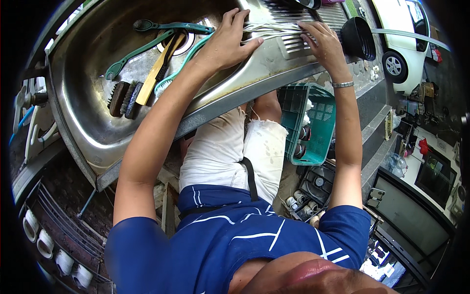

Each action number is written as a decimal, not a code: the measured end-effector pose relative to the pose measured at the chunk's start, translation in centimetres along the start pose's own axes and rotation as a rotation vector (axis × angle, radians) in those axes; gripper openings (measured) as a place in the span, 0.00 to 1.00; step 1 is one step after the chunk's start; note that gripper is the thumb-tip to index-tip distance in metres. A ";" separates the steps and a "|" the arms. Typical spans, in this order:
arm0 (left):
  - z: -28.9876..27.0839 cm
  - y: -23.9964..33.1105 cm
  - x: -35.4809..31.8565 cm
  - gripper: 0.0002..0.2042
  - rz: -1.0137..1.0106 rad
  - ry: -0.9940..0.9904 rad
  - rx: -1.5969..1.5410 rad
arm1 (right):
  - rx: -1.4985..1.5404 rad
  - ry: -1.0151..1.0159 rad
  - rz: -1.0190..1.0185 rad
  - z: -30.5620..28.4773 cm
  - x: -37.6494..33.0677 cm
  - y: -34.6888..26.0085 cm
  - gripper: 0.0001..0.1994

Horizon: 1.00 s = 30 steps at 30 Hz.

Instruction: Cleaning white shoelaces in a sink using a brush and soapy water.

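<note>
Several white shoelaces (271, 30) lie side by side across the sink's ridged drainboard (293, 48). At their left end my left hand (226, 41) rests with its fingers stretched out and thumb spread, the laces running between thumb and fingers. My right hand (323, 41) lies over the other end, fingers extended and resting on them. In the steel basin (105, 46) to the left are a wooden-handled brush (159, 71), teal-handled brushes (139, 54) and small dark scrubbing brushes (118, 98). My left forearm hides part of one teal brush.
Beside my right hand stands a black cup-shaped container (359, 38), with a clear hose (409, 33) behind it. A green crate (308, 125) with bottles sits under the sink edge. White shoes (45, 243) stand on a rack at lower left. A white car (399, 44) is parked at far right.
</note>
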<state>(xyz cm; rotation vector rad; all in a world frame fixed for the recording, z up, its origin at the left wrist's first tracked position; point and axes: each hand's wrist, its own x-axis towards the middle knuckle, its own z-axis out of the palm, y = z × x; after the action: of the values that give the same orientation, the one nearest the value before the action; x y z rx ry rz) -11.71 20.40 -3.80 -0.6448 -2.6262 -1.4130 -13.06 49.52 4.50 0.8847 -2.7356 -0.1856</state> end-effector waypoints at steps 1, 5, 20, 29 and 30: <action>0.0 0.2 -0.2 0.38 0.016 -0.007 0.051 | 0.044 -0.063 0.034 0.2 -0.3 0.3 0.18; -0.8 0.3 0.3 0.32 -0.088 -0.048 -0.079 | -0.048 -0.017 -0.009 0.6 0.0 -0.1 0.14; -3.3 -0.1 0.7 0.21 -0.036 -0.302 0.065 | 0.392 -0.026 0.030 -4.4 3.1 -1.3 0.08; -2.8 3.7 -0.2 0.40 0.247 -0.025 -0.454 | 0.311 0.080 -0.187 -9.1 6.8 -6.2 0.06; -2.6 4.3 -0.5 0.36 0.220 -0.024 -0.559 | 0.245 0.057 -0.228 -9.3 7.1 -6.8 0.05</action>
<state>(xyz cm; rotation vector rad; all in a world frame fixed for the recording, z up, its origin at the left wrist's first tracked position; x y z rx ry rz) -9.84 20.23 0.86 -0.9671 -2.0767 -2.0757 -12.20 39.43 13.54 1.2475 -2.6368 0.1347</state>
